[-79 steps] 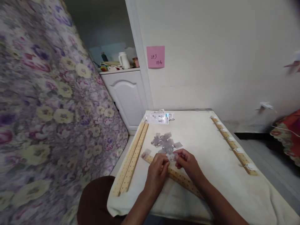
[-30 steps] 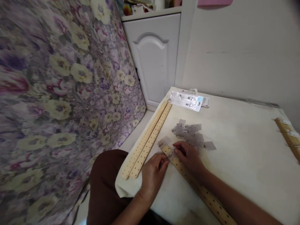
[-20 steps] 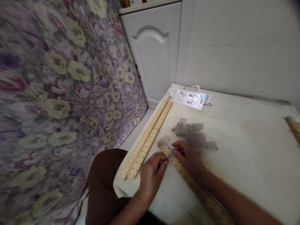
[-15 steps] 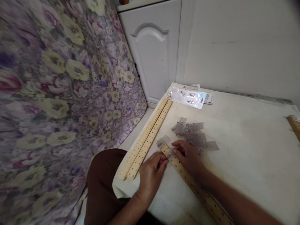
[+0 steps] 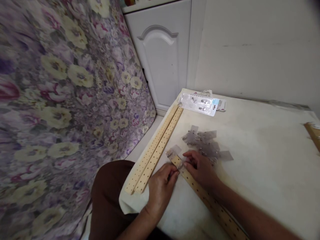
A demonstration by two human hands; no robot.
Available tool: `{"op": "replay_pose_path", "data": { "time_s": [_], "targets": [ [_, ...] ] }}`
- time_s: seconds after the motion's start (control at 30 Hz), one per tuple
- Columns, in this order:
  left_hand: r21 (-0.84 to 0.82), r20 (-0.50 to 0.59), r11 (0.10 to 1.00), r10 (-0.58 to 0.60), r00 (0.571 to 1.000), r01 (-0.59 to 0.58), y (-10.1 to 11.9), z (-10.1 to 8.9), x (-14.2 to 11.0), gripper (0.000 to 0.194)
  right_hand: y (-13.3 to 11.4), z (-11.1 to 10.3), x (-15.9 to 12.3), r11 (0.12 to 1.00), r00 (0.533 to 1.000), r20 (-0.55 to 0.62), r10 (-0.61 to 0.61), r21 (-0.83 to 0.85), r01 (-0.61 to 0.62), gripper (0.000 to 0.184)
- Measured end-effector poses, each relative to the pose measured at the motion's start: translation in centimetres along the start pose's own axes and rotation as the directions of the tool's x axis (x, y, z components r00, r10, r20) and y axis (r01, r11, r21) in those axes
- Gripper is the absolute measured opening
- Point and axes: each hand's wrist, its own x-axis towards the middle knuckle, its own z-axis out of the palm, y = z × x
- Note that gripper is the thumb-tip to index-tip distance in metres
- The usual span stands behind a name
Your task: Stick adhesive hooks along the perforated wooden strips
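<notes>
A perforated wooden strip lies diagonally on the cloth-covered table. My left hand and my right hand meet over its far end, fingers pinched on a small metal clip with a clear tab at the strip. One clear tab is fixed at the strip's tip. A pile of clear tabs with clips sits just beyond my right hand.
Two more perforated wooden strips lie side by side along the table's left edge. A clear blister pack rests at the far corner. Another strip's end shows at right. Floral fabric hangs left; a white cabinet door stands behind.
The view swung down and left since the oldest frame. Both hands lowered onto the diagonal strip's end and have stayed there, almost still, over the last second.
</notes>
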Motion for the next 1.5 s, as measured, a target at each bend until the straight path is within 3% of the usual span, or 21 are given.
{"op": "replay_pose_path", "data": {
  "time_s": [0.4,1.5],
  "targets": [
    [-0.002,0.005,1.000,-0.001,1.000,0.001,0.18,-0.12,0.11,0.012,0.00,0.04,-0.26,0.999,1.000,0.001,0.014,-0.041,-0.014,0.031],
    [-0.003,0.027,1.000,-0.021,0.999,0.021,0.24,-0.14,0.03,0.012,-0.52,-0.06,-0.28,0.997,0.999,0.020,0.026,-0.067,-0.025,0.029]
  ]
}}
